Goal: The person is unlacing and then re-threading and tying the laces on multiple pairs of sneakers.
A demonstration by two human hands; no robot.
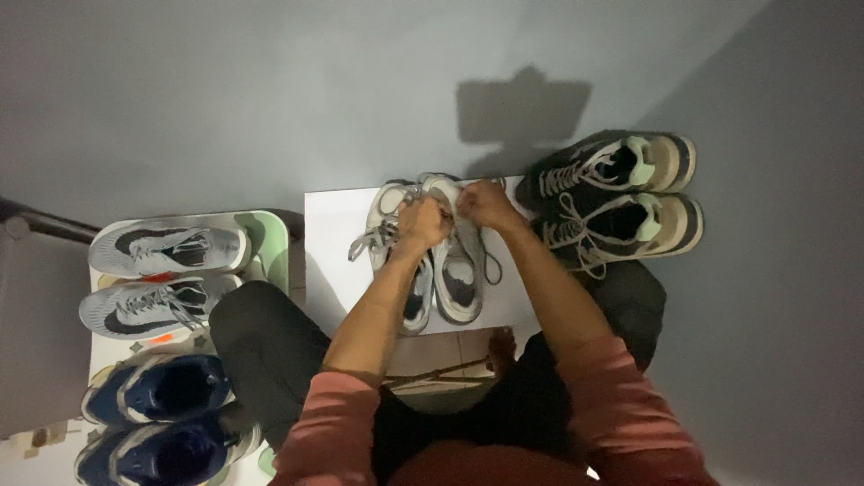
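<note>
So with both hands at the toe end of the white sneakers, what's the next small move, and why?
Probably pull the lace ends snug. The left hand and right hand are closed together over the laces of the right-hand white sneaker, while a loose lace end trails off the other white sneaker, so the lacing looks unfinished. What the fingers grip is hidden.

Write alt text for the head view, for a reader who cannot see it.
Both hands, left hand and right hand, grip the laces of a pair of white sneakers on a white board. Dark sneakers lie to the right; grey sneakers and blue sneakers to the left.
</note>
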